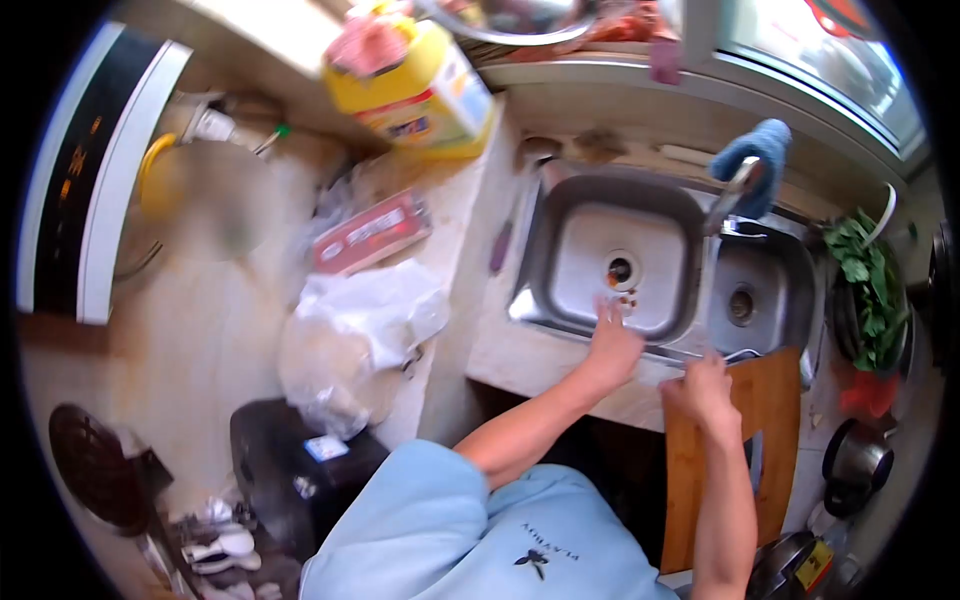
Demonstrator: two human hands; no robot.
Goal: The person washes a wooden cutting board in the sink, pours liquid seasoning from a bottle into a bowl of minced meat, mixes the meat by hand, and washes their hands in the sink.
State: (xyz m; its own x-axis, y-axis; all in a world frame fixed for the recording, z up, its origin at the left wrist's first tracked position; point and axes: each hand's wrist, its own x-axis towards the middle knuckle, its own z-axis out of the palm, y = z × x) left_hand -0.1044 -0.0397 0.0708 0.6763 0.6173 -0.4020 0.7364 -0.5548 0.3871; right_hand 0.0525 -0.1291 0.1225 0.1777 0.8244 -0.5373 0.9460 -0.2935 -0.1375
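My left hand (613, 343) reaches over the front edge of the large sink basin (573, 240), its fingers apart and blurred, with nothing visible in them. Small reddish-orange scraps (627, 300) lie near the drain (621, 271), just beyond the fingertips. My right hand (703, 388) is closed at the upper left edge of a wooden cutting board (778, 430), which stands tilted at the counter front below the small basin (765, 290). The fingers wrap round the board's edge.
A faucet (733, 195) with a blue cloth (758, 160) rises between the basins. Leafy greens (870, 290) and a pot (858, 460) are at the right. On the left counter are a yellow container (420, 100), a red box (372, 232) and plastic bags (350, 330).
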